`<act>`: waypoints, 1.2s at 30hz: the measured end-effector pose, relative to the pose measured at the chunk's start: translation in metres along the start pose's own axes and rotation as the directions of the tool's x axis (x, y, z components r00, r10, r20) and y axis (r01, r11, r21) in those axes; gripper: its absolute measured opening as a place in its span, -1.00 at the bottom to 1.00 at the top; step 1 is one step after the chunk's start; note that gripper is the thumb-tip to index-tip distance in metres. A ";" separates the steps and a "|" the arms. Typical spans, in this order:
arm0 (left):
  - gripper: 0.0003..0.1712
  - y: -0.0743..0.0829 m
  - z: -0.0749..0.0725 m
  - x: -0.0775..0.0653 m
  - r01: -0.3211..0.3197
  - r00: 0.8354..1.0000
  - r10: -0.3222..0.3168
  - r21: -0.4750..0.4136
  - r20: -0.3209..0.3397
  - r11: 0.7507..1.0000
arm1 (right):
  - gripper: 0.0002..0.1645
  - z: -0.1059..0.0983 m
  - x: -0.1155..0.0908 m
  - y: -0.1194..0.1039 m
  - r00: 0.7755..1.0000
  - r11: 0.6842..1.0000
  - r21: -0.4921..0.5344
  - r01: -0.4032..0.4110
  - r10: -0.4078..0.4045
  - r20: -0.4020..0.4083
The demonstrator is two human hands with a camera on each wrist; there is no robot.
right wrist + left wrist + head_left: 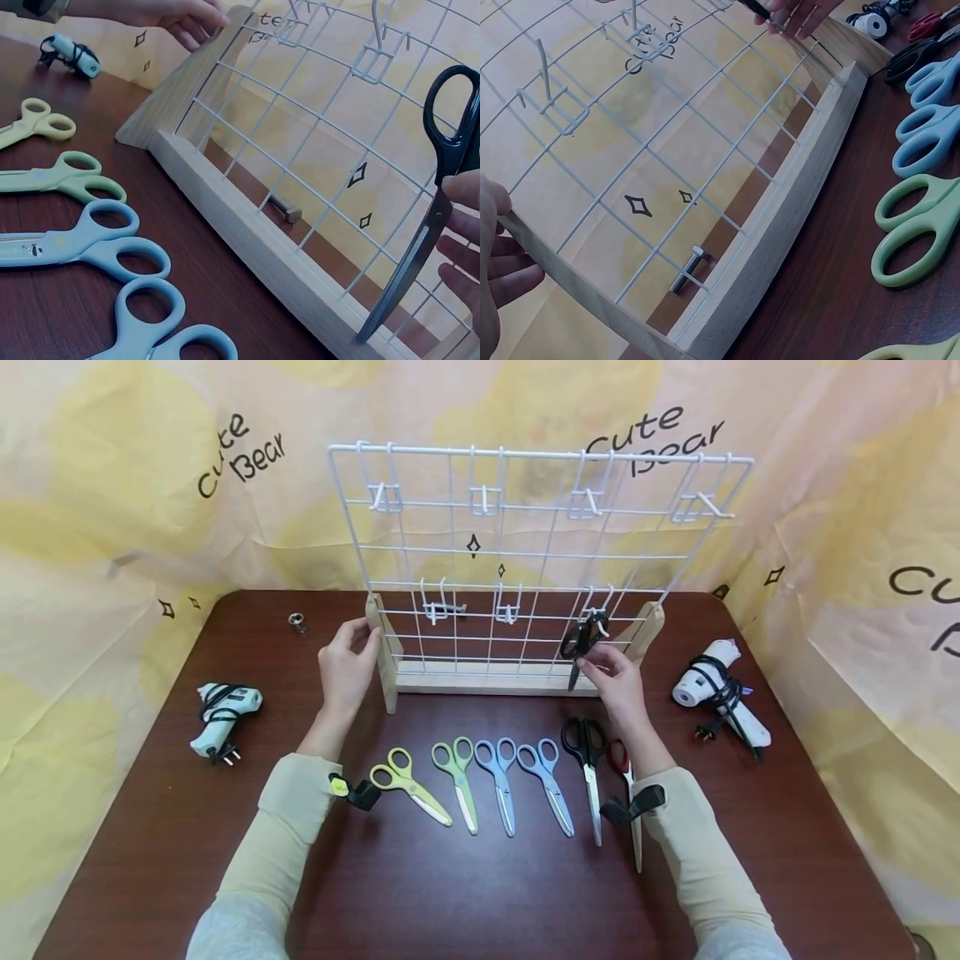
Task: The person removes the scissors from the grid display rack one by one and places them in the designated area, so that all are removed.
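Observation:
My right hand (pixel 617 681) pinches a pair of black-handled scissors (pixel 425 238) just below the handles, blades pointing down. Their handles overlap the lower right hook (pixel 595 612) of a white wire grid rack (pixel 487 553) in the head view. With thumb in front and fingers behind, my left hand (pixel 348 664) holds the rack's left wooden upright (pixel 386 656). On the table in front lie yellow scissors (pixel 411 787), green scissors (pixel 459 785), two blue pairs, another black-handled pair (pixel 587 752) and red-handled scissors (pixel 619 756), partly hidden by my right wrist.
White glue guns with wrapped cords lie at the left (pixel 223 718) and right (pixel 720 693). Behind the rack is a metal bolt (pixel 690 268); a small metal piece (pixel 297 622) sits back left. More hooks hang on the grid. A patterned cloth (pixel 135 460) surrounds the table.

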State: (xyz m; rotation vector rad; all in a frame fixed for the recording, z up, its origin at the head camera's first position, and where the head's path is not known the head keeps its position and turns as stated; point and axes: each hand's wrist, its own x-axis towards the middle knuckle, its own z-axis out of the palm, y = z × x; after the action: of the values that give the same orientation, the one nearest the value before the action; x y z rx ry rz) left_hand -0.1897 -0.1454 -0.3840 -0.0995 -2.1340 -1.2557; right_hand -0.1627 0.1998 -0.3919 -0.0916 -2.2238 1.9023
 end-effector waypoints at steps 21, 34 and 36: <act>-0.73 -0.001 0.001 0.001 0.017 1.000 -0.017 0.003 0.007 1.000 | -0.66 -0.054 -0.002 0.116 1.000 0.994 -0.105 0.006 -0.009 -0.026; -0.72 -0.002 -0.001 0.000 0.019 1.000 -0.019 0.023 0.015 1.000 | -0.84 -0.115 -0.060 0.036 0.997 0.999 -0.022 0.035 -0.034 0.074; -0.71 -0.002 -0.001 0.000 0.019 1.000 -0.020 0.023 0.017 1.000 | -0.81 -0.125 -0.068 0.027 0.996 0.991 -0.131 -0.015 0.027 0.089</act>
State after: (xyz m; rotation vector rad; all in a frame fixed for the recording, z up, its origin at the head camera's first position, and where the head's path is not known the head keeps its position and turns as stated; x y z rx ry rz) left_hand -0.1899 -0.1475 -0.3851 -0.0798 -2.1682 -1.2453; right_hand -0.0737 0.3128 -0.4092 -0.0505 -2.4146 1.8042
